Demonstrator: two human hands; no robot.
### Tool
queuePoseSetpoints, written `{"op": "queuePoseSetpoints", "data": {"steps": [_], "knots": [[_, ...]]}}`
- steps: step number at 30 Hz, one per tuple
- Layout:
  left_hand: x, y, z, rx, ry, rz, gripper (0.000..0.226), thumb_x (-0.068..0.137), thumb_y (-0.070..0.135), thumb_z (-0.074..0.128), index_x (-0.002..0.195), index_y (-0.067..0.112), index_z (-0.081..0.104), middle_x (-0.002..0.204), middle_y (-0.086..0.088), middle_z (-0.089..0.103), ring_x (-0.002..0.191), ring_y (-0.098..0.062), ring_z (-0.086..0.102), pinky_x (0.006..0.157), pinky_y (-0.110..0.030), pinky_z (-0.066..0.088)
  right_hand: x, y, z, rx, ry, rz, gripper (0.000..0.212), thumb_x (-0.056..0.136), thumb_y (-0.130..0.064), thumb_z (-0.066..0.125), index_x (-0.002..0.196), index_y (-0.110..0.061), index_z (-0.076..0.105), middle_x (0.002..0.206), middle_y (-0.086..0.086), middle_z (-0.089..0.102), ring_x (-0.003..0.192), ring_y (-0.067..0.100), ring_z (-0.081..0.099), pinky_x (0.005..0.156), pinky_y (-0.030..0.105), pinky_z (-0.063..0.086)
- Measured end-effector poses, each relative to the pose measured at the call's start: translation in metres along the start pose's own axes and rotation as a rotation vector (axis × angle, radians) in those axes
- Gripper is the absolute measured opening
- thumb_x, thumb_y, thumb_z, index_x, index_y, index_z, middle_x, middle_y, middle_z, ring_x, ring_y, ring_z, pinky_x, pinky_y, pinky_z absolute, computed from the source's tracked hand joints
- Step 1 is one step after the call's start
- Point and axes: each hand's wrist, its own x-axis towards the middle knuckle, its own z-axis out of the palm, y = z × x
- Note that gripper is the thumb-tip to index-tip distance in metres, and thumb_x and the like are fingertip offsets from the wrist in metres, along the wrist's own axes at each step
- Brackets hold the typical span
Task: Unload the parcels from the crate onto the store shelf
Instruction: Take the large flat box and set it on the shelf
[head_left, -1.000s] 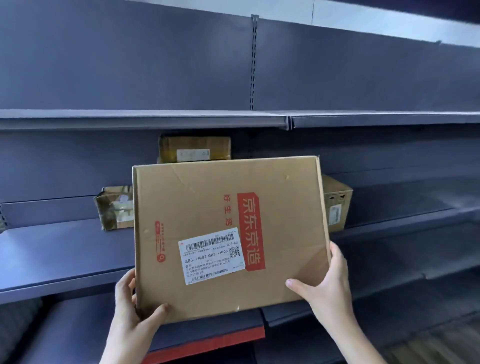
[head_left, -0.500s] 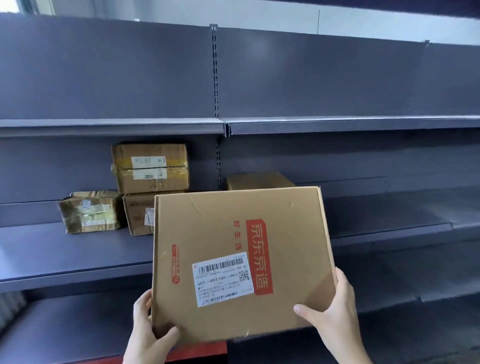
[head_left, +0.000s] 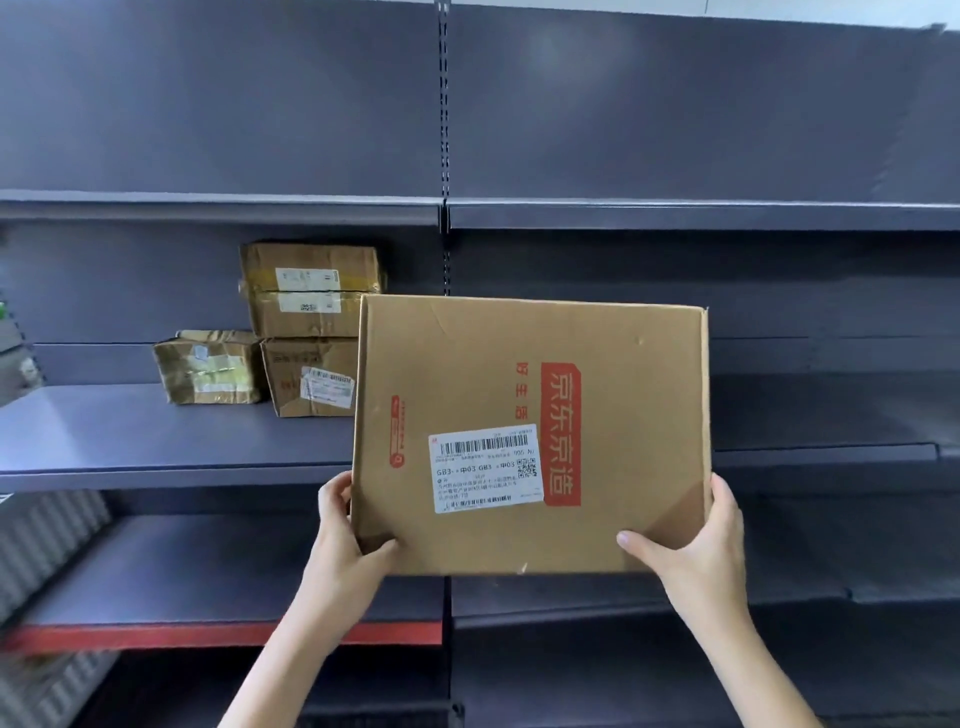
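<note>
A flat brown cardboard parcel (head_left: 530, 431) with a red printed band and a white barcode label is held upright in front of the dark grey metal shelf (head_left: 171, 441). The left hand (head_left: 345, 540) grips its lower left corner, the right hand (head_left: 696, 540) its lower right corner, thumbs across the front face.

Dim, even light; soft blur, wide-angle bending at edges.

A run of dark grey metal shelving (head_left: 675, 215) fills the view — flat back panels above, several boards stepped below. A slotted upright (head_left: 443, 104) divides two bays. A red front strip (head_left: 218, 635) is seen on one lower-left board — a pale wall strip (head_left: 831, 10) shows above.
</note>
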Motion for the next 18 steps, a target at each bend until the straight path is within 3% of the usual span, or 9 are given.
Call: {"op": "queuePoseSetpoints", "data": {"steps": [14, 18], "knots": [[0.027, -0.006, -0.002, -0.093, -0.003, 0.079, 0.069, 0.077, -0.007, 0.062, 0.118, 0.035, 0.026, 0.11, 0.017, 0.047, 0.096, -0.008, 0.052, 0.071, -0.024, 0.045, 0.021, -0.01, 0.009, -0.011, 0.009, -0.063, 0.11, 0.055, -0.015, 0.089, 0.143, -0.018, 0.022, 0.142, 0.005, 0.034, 0.129, 0.022, 0.035, 0.102, 0.04, 0.036], [0.037, -0.009, 0.001, -0.11, -0.043, 0.105, 0.07, 0.077, -0.009, 0.062, 0.118, 0.035, 0.026, 0.114, 0.021, 0.045, 0.099, -0.002, 0.052, 0.071, -0.02, 0.045, 0.028, -0.006, 0.01, -0.004, 0.018, -0.066, 0.11, 0.055, -0.015, 0.089, 0.143, -0.018, 0.022, 0.142, 0.005, 0.033, 0.129, 0.022, 0.034, 0.102, 0.04, 0.036]]}}
